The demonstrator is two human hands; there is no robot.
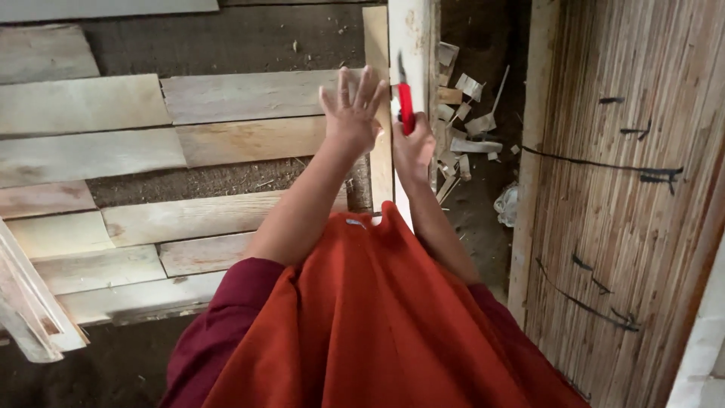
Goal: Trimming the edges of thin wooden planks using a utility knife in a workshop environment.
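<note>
My left hand [352, 112] is spread open, palm down, pressing on the end of a flat wooden plank next to an upright pale wooden strip [408, 38]. My right hand [413, 151] grips a red-handled knife [405, 106] with its dark blade pointing up against the strip's edge. Both arms reach forward over my orange-red garment [370, 317].
Several pale wooden planks [226, 140] lie side by side on the dirt floor at left. Wood shavings and offcuts [468, 128] are scattered right of the strip. A large woven bamboo panel [627, 189] with black marks fills the right side.
</note>
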